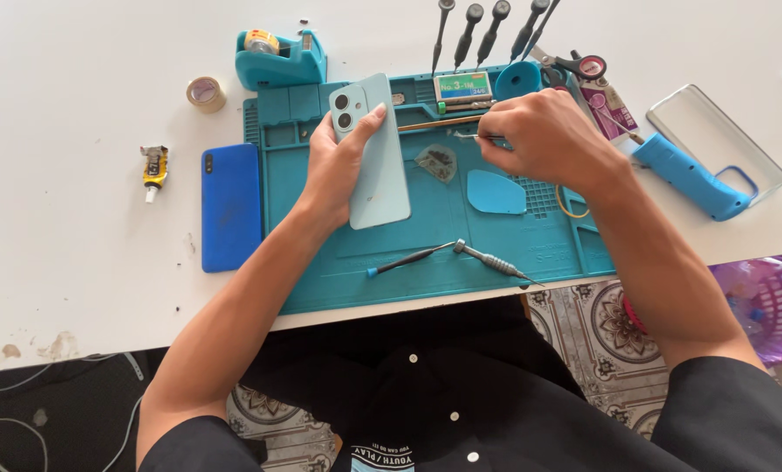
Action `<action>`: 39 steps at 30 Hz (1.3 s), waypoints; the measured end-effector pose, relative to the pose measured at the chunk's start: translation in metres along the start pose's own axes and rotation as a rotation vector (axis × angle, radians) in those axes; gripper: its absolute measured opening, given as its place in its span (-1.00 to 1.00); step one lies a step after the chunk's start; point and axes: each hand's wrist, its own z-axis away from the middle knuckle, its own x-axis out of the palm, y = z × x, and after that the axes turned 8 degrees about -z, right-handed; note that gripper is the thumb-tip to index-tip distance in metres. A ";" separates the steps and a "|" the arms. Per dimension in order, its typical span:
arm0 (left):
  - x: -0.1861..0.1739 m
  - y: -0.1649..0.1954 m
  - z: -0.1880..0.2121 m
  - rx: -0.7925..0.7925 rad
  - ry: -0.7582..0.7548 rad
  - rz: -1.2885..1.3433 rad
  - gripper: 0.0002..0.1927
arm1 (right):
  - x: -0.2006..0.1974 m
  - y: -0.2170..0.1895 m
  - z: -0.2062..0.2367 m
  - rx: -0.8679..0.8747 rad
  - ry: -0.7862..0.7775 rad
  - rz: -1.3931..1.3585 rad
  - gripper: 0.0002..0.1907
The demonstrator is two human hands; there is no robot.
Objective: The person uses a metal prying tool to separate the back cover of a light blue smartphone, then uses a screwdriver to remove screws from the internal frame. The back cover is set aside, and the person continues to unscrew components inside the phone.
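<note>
The pale green phone point(372, 153) is in the left hand point(339, 170), back side up, tilted over the far left part of the teal rubber mat point(391, 271). The fingers wrap around its edges and grip it tight. The right hand point(544, 135) is just to the right, fingers pinched shut on thin metal tweezers point(471, 135) — the tips point toward the phone.

It looks like the step is picking up a tiny part, and that calls for a slow, steady hand.

The phone is smooth and shiny. On the mat lie a see-through plastic bit point(437, 162), a soft blue pick point(496, 192) and two thin screwdrivers point(456, 255) — near the edge. A blue phone point(230, 205) lies left on the white table point(68, 87).
</note>
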 end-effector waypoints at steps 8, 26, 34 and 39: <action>0.002 -0.001 0.002 0.039 -0.017 0.005 -0.53 | 0.000 -0.009 0.000 0.065 -0.028 0.013 -0.83; 0.011 -0.005 0.001 0.064 0.033 0.030 -0.49 | 0.001 0.000 0.004 0.139 -0.038 0.061 -0.73; 0.011 -0.004 0.000 0.035 -0.014 0.079 -0.51 | 0.000 -0.002 0.005 0.145 0.034 -0.015 -0.77; 0.005 -0.008 -0.004 0.047 -0.014 0.053 -0.51 | 0.003 0.001 0.008 0.116 0.139 0.032 -0.85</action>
